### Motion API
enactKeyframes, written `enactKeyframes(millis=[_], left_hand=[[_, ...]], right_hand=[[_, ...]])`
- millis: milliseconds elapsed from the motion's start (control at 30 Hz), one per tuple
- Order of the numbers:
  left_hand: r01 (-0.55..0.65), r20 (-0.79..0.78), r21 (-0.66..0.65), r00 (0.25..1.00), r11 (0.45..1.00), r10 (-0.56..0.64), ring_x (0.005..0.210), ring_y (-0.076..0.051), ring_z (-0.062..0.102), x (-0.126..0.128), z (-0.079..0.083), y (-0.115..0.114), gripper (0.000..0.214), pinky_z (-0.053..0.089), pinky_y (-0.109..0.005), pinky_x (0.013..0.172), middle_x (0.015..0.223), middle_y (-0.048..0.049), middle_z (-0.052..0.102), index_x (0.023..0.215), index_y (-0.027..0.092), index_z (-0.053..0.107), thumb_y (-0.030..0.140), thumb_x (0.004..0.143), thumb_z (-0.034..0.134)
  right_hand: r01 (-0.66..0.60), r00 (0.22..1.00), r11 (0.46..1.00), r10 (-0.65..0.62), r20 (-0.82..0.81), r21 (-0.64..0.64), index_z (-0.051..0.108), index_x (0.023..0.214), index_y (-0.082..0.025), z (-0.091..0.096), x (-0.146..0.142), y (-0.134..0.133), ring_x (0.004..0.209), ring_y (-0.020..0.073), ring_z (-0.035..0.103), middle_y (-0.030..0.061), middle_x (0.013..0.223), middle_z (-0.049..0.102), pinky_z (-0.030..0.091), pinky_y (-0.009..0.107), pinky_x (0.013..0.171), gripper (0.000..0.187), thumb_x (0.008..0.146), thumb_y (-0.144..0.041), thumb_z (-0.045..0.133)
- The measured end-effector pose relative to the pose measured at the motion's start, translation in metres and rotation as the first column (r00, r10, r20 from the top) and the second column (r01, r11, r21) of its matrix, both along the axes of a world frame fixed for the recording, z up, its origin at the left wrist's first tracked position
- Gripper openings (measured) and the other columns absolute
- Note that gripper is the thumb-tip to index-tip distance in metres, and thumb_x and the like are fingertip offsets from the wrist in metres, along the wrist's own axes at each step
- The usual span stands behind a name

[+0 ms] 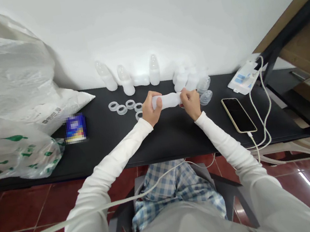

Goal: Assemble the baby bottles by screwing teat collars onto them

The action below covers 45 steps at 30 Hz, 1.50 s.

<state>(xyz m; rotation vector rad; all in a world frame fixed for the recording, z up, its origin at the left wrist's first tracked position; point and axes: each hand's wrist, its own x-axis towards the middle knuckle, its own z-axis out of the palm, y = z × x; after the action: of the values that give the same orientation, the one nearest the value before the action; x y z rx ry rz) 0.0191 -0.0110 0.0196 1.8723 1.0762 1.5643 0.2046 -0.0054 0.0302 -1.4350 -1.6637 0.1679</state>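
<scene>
A white baby bottle [169, 100] lies sideways between my hands above the black table. My left hand [153, 108] wraps around its base end. At the other end, the fingers of my right hand [191, 103] are closed on the neck, which they hide in part. Several clear ring collars [121, 109] lie beside my left hand, one partly behind it. Clear dome caps [206, 97] sit just right of my right hand. Behind that hand stand several white bottles [180, 81], blurred together.
Capped bottles [154, 69] stand along the wall, with one bottle [141, 80] lying between them. Left are a blue packet [75, 128] and large plastic bags [6, 77]. Right are a phone [238, 115], its white cable [265, 117], a flat white package [243, 77] and a shelf frame [291, 26].
</scene>
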Motion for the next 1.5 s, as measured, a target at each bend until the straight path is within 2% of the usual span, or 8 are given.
enactKeyframes(millis=[167,367,567,700,1033,1167,1300,1500], left_hand=[[-0.014,0.115,-0.240,0.992,0.971,0.043,0.090,-0.021,0.062,-0.005,0.006,0.013,0.048,0.048,-0.033,0.084,0.085,-0.0029,0.061,0.084,0.023,0.059,0.069,0.090,0.050],[0.136,0.334,-0.543,0.940,0.828,0.064,0.067,-0.018,0.062,-0.012,-0.003,0.035,0.047,0.044,-0.027,0.055,0.064,-0.0004,0.053,0.079,0.022,0.057,0.069,0.086,0.055],[0.063,0.285,-0.534,0.952,0.843,0.109,0.060,-0.016,0.058,-0.023,-0.003,0.041,0.049,0.041,-0.026,0.051,0.059,0.0002,0.051,0.073,0.021,0.059,0.069,0.084,0.058],[-0.014,0.221,-0.386,0.969,0.922,0.108,0.078,-0.017,0.061,-0.023,0.000,0.032,0.049,0.047,-0.027,0.064,0.075,-0.0012,0.059,0.079,0.022,0.063,0.070,0.086,0.055],[-0.065,-0.107,-0.084,0.993,0.994,0.056,0.087,-0.018,0.064,-0.026,0.003,0.024,0.050,0.048,-0.028,0.082,0.096,-0.0047,0.070,0.097,0.020,0.066,0.064,0.095,0.043],[-0.152,-0.081,-0.162,0.987,0.975,0.140,0.080,-0.017,0.061,-0.024,0.002,0.025,0.050,0.047,-0.028,0.076,0.081,-0.0027,0.065,0.085,0.019,0.065,0.060,0.098,0.039],[-0.173,0.155,-0.386,0.956,0.906,0.248,0.068,-0.014,0.057,-0.023,0.004,0.031,0.048,0.046,-0.026,0.060,0.072,-0.0006,0.057,0.079,0.020,0.058,0.059,0.099,0.039],[0.012,0.176,-0.578,0.978,0.816,0.110,0.058,-0.009,0.058,-0.001,0.003,0.053,0.036,0.050,-0.023,0.058,0.084,-0.0006,0.063,0.112,0.019,0.051,0.046,0.092,0.064]], right_hand=[[-0.093,0.993,0.989,0.083,-0.088,-0.116,0.048,0.051,-0.022,-0.006,-0.011,0.000,0.049,0.0146,0.051,-0.0007,0.044,0.050,0.043,0.031,0.063,0.068,0.101,-0.063,0.024],[-0.142,0.962,0.981,0.106,0.251,0.131,0.066,0.102,-0.021,-0.017,-0.001,0.009,0.084,0.0226,0.062,0.0083,0.091,0.071,0.048,0.039,0.085,0.042,0.097,-0.057,0.045],[-0.361,0.815,0.926,0.257,0.520,0.109,0.059,0.120,-0.027,-0.027,0.012,0.014,0.125,0.0278,0.055,0.0125,0.129,0.061,0.042,0.047,0.101,0.025,0.101,-0.034,0.044],[-0.350,0.812,0.932,0.253,0.526,0.093,0.048,0.138,-0.022,-0.025,0.013,0.010,0.135,0.0337,0.048,0.0176,0.140,0.055,0.038,0.051,0.106,0.057,0.092,-0.054,0.060],[-0.308,0.861,0.948,0.241,0.448,0.082,0.058,0.127,-0.020,-0.024,0.025,0.016,0.109,0.0297,0.062,0.0138,0.118,0.070,0.045,0.046,0.095,0.045,0.094,-0.050,0.059],[-0.248,0.871,0.938,0.107,0.480,0.242,0.066,0.108,-0.026,-0.034,0.034,0.019,0.109,0.0276,0.062,0.0104,0.118,0.069,0.046,0.046,0.093,0.021,0.096,-0.042,0.056],[-0.089,0.925,0.913,-0.072,0.373,0.397,0.067,0.087,-0.025,-0.040,0.050,0.021,0.086,0.0230,0.063,0.0083,0.094,0.069,0.049,0.042,0.080,0.031,0.098,-0.048,0.050],[0.086,0.943,0.894,-0.215,0.253,0.441,0.063,0.115,-0.024,-0.031,0.060,0.020,0.098,0.0266,0.059,0.0115,0.108,0.064,0.045,0.046,0.091,0.046,0.089,-0.062,0.059]])
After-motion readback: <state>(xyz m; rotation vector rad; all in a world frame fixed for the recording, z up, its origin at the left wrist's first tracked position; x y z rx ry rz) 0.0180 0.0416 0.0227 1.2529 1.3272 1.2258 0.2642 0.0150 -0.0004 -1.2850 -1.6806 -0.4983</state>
